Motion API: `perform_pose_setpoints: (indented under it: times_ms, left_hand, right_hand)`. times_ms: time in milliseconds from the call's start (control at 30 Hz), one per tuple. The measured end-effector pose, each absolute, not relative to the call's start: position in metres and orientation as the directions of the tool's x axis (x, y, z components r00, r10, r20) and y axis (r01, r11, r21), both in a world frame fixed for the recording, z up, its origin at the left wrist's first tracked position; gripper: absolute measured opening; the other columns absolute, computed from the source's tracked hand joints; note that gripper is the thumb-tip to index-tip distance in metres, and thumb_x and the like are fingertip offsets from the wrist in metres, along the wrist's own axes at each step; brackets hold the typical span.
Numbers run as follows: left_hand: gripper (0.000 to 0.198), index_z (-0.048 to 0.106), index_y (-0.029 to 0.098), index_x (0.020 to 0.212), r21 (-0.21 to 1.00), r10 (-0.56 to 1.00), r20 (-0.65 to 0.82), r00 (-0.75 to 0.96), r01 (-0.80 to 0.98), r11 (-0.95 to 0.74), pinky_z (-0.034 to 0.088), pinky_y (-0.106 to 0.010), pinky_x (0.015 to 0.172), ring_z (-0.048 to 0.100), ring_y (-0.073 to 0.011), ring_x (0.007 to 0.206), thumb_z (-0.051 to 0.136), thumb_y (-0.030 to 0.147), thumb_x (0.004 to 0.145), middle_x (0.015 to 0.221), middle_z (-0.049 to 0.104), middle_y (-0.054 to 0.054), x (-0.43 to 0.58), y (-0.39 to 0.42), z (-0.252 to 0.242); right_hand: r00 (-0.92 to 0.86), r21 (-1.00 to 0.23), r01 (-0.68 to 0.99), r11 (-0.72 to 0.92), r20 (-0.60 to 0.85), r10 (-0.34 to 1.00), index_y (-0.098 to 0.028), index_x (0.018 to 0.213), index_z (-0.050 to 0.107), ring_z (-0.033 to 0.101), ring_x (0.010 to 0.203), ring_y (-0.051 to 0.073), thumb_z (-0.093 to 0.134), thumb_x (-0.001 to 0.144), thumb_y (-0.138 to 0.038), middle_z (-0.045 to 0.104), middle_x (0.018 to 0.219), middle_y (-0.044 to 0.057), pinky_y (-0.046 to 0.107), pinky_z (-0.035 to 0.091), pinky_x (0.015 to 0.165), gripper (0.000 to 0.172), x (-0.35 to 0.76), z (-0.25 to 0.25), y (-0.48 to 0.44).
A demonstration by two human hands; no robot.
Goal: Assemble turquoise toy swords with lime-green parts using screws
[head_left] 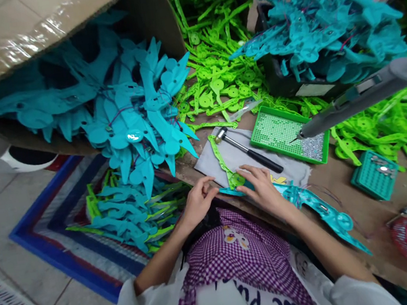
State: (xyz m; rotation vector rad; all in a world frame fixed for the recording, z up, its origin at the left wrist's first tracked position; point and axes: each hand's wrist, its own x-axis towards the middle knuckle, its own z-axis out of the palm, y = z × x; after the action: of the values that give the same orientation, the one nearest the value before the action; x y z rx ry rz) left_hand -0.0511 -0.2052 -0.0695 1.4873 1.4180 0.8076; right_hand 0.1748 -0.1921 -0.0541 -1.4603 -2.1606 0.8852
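At the table's front edge, my left hand (pixel 199 201) pinches the left tip of a long blue plastic part (pixel 325 211), which stretches away to the right. My right hand (pixel 264 189) is over the same part, fingers bent around a green plastic piece (pixel 223 162) that lies across it and points up and away. Beyond my hands a hammer (pixel 251 153) with a black handle rests on a grey cloth (pixel 208 159). A green tray (pixel 279 129) with small metal pieces sits behind the cloth, under a grey electric screwdriver (pixel 362 97).
A cardboard box (pixel 56 21) spills blue parts at the left. Green parts (pixel 216 80) heap at the back and right. A black crate (pixel 284 80) holds more blue parts. Teal trays (pixel 375 176) and a red basket (pixel 403 240) stand at the right.
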Motion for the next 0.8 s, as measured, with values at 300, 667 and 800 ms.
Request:
perform_pose_setpoints:
  times_ms: [300,667,800]
  left_hand:
    - [0.035,0.051,0.023,0.117,0.986,0.986,0.163,0.039,0.035,-0.165,0.047,-0.026,0.072,0.049,-0.0147,0.079,0.040,0.047,0.093,0.084,0.043,-0.002,-0.026,-0.186,-0.013]
    - [0.017,0.071,0.021,0.099,0.786,0.905,0.382,0.189,0.447,-0.426,0.051,-0.026,0.076,0.062,-0.0134,0.082,0.060,0.027,0.088,0.088,0.065,-0.003,-0.029,-0.155,-0.042]
    - [0.019,0.071,0.022,0.102,0.682,0.872,0.457,0.175,0.560,-0.470,0.051,-0.025,0.081,0.064,-0.0129,0.087,0.055,0.023,0.091,0.097,0.066,-0.005,-0.035,-0.142,-0.049]
  right_hand:
    - [-0.369,-0.972,0.208,-0.110,-0.182,0.911,-0.022,0.130,0.049,0.060,0.076,0.016,0.045,0.091,-0.050,0.066,0.091,0.003,0.027,0.047,0.067,0.048,0.110,-0.010,-0.195]
    - [-0.334,-0.797,0.602,0.056,-0.187,0.924,-0.020,0.083,0.068,0.049,0.059,0.013,0.057,0.085,-0.045,0.060,0.065,-0.001,0.025,0.034,0.055,0.027,0.179,0.024,-0.138]
    - [-0.336,-0.756,0.651,0.073,-0.201,0.920,-0.021,0.085,0.069,0.054,0.062,0.014,0.055,0.087,-0.043,0.063,0.067,0.000,0.026,0.036,0.058,0.026,0.188,0.021,-0.122]
